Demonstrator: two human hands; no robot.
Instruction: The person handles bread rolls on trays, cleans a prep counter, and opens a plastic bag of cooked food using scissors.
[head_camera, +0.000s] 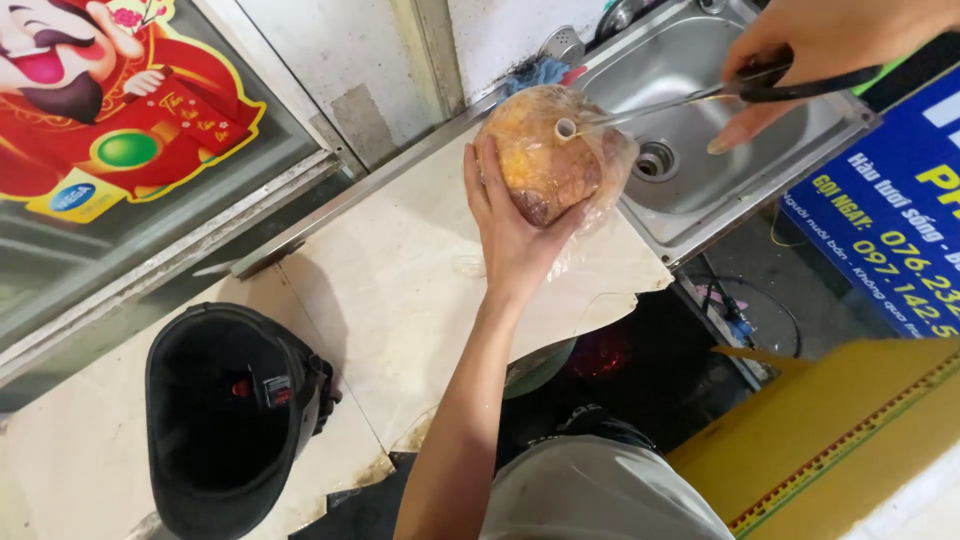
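— Plastic, thin and slick: the bagged yellow lump (550, 150) at upper centre, over the table (400, 290) edge by the sink (700, 140), looks soft, fairly heavy and easy to tear.

— Best gripped from beneath?

— Probably. The left hand (510, 225) reaches up from the bottom, arm straight, fingers spread cupping it. The right hand (810, 50), upper right, is closed on scissors (700, 95) whose tips touch the bag's knot.

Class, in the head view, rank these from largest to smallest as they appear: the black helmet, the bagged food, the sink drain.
1. Black helmet, though it is nearer the camera.
2. Bagged food.
3. Sink drain.
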